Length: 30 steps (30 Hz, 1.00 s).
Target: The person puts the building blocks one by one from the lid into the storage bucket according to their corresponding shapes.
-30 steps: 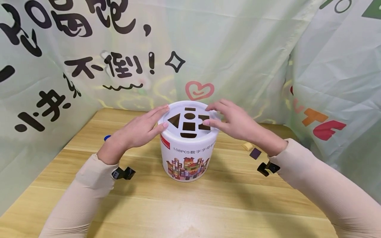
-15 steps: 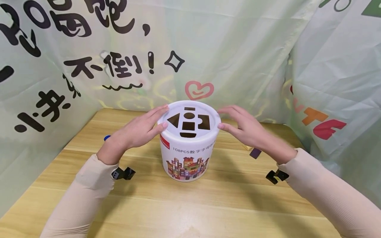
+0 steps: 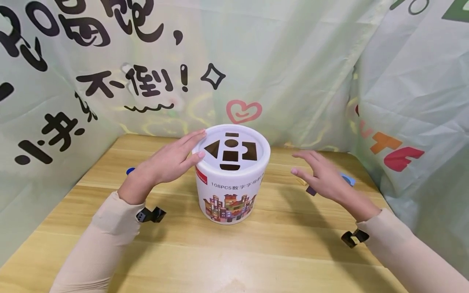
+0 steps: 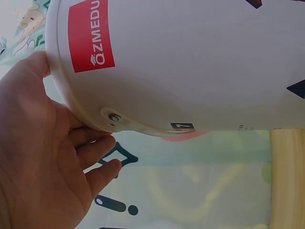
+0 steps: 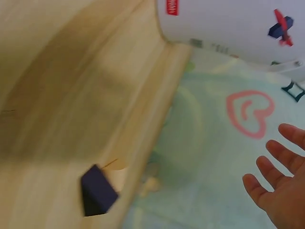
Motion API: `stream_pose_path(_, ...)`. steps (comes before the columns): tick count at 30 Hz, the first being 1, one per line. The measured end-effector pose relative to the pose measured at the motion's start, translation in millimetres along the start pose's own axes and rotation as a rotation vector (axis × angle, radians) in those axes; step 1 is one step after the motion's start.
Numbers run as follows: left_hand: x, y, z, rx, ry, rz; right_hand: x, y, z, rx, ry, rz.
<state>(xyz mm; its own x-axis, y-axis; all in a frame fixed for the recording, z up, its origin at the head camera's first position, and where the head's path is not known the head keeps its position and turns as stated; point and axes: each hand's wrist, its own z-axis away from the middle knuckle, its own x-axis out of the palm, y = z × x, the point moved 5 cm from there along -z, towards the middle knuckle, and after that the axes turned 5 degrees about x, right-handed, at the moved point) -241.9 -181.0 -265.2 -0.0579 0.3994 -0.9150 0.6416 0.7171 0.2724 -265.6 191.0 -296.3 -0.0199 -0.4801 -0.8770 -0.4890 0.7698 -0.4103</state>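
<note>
Shape-sorter bucket likely stiff, slick; hold rim both sides. Left hand touches rim, nine o'clock, fingers extended; right hand apart, three o'clock, fingers spread, empty.

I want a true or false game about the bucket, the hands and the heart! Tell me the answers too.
1. The left hand touches the bucket. True.
2. The right hand grips the bucket. False: the right hand is apart from it.
3. The bucket stands upright on the table. True.
4. Every hole in the bucket's top is round. False: one hole is a triangle.
5. The heart is blue. False: the heart is pinkish red.
6. A dark block lies on the table. True.
</note>
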Motion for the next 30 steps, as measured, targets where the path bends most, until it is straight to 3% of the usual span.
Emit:
stream_pose_path(7,3.4,-4.5,-3.4,0.005,0.008,0.011,17.8,36.7,8.7,0.056,0.013,-0.017)
stream_pose_path(16,7.6,-5.8,-5.4,0.021,0.038,0.029,36.2,74.8,19.1,0.11,0.0,0.056)
stream_pose_path(22,6.5,-6.0,-2.2,0.036,0.066,0.01,49.1,90.3,25.8,0.131,0.028,0.068)
stream_pose_path(30,6.4,-6.6,2.2,0.025,0.091,0.026,50.4,99.3,27.0,0.184,-0.002,0.052)
